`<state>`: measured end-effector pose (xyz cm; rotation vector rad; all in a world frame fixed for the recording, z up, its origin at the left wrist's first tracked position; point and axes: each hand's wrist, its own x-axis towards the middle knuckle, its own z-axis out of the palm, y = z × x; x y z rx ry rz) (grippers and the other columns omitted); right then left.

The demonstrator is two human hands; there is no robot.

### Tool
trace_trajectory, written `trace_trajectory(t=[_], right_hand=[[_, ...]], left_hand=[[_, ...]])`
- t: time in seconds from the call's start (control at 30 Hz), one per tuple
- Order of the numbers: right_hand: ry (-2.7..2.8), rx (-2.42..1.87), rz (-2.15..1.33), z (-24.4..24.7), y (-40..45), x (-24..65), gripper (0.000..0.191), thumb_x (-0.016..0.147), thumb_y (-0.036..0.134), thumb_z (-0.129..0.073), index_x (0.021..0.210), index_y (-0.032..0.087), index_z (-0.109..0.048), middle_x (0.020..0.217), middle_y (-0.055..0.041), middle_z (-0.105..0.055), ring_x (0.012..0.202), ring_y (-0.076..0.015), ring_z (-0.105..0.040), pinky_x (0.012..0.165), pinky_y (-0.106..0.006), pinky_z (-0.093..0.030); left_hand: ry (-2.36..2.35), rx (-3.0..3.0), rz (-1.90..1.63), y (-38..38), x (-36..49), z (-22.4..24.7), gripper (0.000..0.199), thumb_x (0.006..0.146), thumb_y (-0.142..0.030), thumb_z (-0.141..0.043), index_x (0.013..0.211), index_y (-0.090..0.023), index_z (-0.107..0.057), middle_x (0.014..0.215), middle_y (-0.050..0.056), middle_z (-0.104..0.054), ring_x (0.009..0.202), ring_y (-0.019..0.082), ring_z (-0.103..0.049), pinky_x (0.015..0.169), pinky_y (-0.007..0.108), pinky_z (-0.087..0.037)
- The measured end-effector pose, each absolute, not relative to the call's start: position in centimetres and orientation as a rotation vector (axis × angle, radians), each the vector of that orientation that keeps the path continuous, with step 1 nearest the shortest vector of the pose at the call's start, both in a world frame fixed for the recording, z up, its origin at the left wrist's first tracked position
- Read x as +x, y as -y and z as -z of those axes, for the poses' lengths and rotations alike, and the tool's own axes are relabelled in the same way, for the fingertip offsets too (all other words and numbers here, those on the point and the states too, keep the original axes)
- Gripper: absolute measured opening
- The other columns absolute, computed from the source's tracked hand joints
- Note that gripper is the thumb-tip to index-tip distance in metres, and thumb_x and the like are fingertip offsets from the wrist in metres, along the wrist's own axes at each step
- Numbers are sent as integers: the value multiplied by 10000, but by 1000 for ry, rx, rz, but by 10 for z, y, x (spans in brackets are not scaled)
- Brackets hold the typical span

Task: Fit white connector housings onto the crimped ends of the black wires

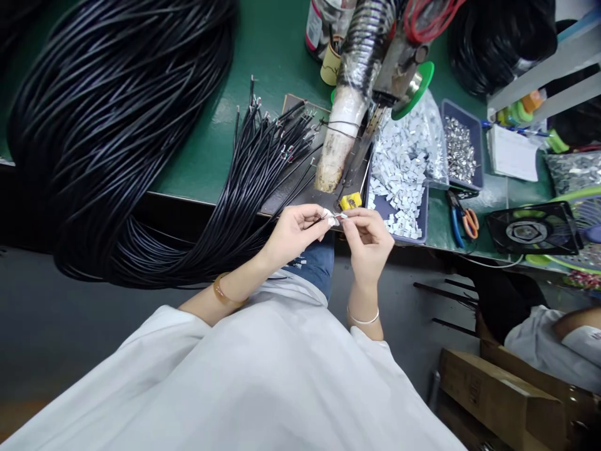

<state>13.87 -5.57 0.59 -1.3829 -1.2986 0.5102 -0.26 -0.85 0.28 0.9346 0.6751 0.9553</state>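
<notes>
Left grip (297, 229) pinches a thin dark cable (319, 221); right grip (369, 237) pinches what looks like a small white piece (343, 216), both between the hands, though detail is too fine to confirm. Keeping them aligned and steady seems wise.

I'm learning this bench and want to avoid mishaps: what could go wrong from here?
The small wired piece pinched between the left hand and right hand might slip, being so small. The black cable bundle sags past the edge of the green table, so its weight might pull more of it down. The right hand is close beside the tray of white pieces, so a knock could spill some.
</notes>
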Motion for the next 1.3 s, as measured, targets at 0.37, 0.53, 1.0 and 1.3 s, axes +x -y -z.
trace_trajectory(t=[0.37,0.53,1.0,1.3], right_hand=[[1310,-1345,-631,0,54,144,29,853,227,-672,840,234,-697,949,-19,-714,868,-128,-696,734,-267,-603],[1401,-1377,-532,-3,59,144,51,852,208,-670,862,240,-709,946,-21,-722,876,-143,-698,750,-301,-613],[1233,-1383,-589,2,54,144,95,882,322,-638,858,233,-658,968,-36,-702,878,-172,-725,812,-370,-636],[1564,-1355,-8,-10,64,136,150,876,172,-635,947,300,-668,995,-3,-744,925,-182,-718,845,-398,-609]], left_hand=[[-689,1124,-924,11,-3,4,188,776,-294,-750,735,-126,-676,660,-12,-591,573,64,-488,557,185,-419],[-706,1180,-921,11,-3,2,142,780,-255,-735,753,-122,-692,692,-3,-623,589,64,-489,566,186,-408],[-607,867,-741,6,-14,2,277,638,-363,-868,746,-133,-757,646,13,-653,543,52,-468,480,185,-330],[-724,872,-936,0,-5,1,212,649,-312,-848,664,-137,-731,613,-12,-632,567,61,-511,573,201,-424]])
